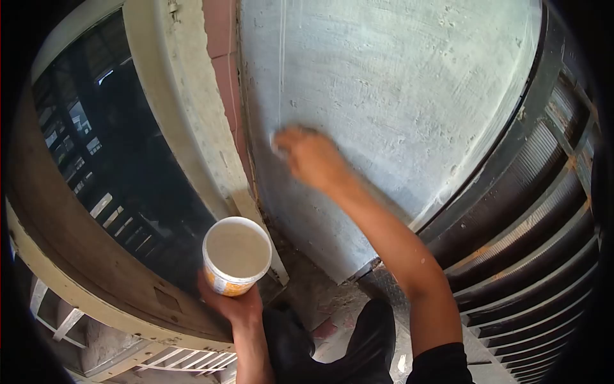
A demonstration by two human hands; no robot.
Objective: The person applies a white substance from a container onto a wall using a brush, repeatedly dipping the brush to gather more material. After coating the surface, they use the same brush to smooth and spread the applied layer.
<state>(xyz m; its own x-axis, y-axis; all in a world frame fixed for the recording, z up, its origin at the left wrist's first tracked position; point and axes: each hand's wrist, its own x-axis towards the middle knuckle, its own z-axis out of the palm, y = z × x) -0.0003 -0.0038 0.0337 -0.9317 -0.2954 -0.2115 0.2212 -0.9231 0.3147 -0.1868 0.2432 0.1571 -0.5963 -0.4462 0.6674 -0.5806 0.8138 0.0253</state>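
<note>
My left hand (236, 304) is wrapped round the lower side of a white plastic tub (229, 285) with an orange and yellow label. The tub is upright, its open top facing me, and a pale off-white content shows inside. Up at the left part of a grey-white plastered wall panel (396, 83), my right hand (310, 157) is closed, with its fingertips right at the surface. A small whitish thing (275, 142) shows at those fingertips, smeared by motion, and I cannot tell what it is.
Left of the panel stands a cream frame (185, 96) round a dark glass pane (121, 141). A black metal gate (511, 211) with slats curves along the right. My legs (371, 339) are below, over a rough floor (320, 288).
</note>
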